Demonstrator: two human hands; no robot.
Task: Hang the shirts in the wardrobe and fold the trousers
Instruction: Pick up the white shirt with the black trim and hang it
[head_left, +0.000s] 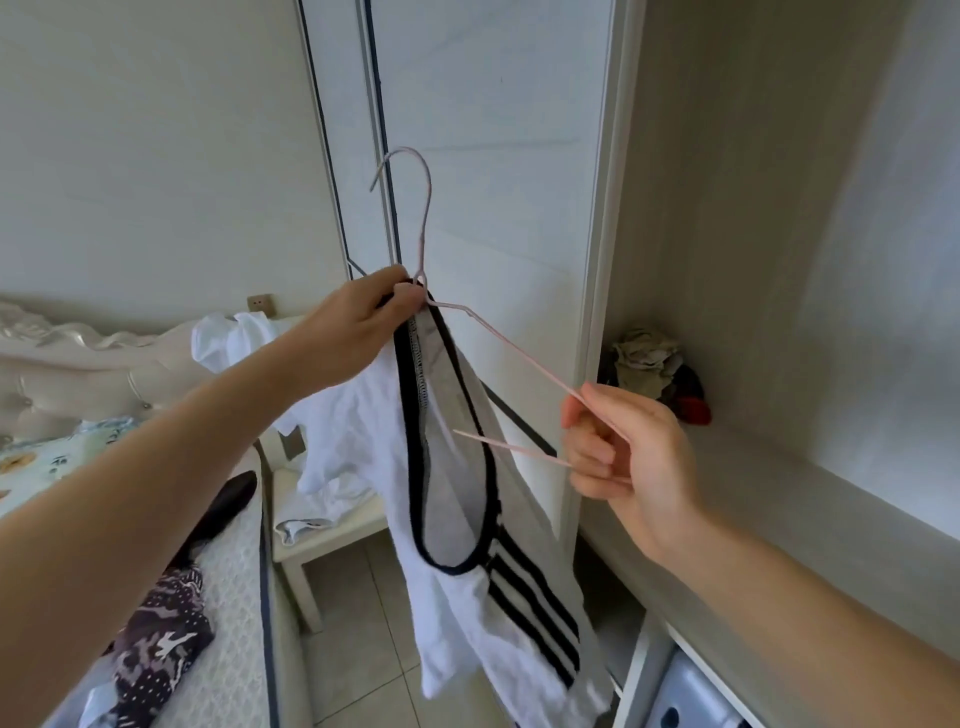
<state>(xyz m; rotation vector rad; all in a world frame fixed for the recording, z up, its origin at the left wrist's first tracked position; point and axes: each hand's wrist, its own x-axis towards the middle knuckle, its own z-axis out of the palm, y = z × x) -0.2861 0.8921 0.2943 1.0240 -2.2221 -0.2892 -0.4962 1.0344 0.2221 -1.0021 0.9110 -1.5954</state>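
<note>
**Threading a hanger into a white shirt beside the open wardrobe**

I hold a thin pink wire hanger (524, 354) up in front of me, its hook pointing upward. My left hand (358, 327) is at the hanger's neck, fingers and thumb pinched together on the wire and on the black-trimmed collar of a white shirt (447, 613), so the cloth cannot slide off while I work. The shirt hangs below the hanger, striped shoulder drooping, only one side of the wire inside it.

My right hand (628, 452) is at the hanger's free end, to the right of the neck. Its fingers are curled around the wire corner, which I judge steers that arm towards the neck opening.

The wardrobe (727, 234) stands open just right of the hanger, near enough to hang the shirt once it sits properly. A heap of clothes (652, 358) lies on its shelf behind the hanger's right end. Down to the hanger's left, a dark patterned garment (156, 644) lies on the bed (228, 571), possibly trousers.
</note>
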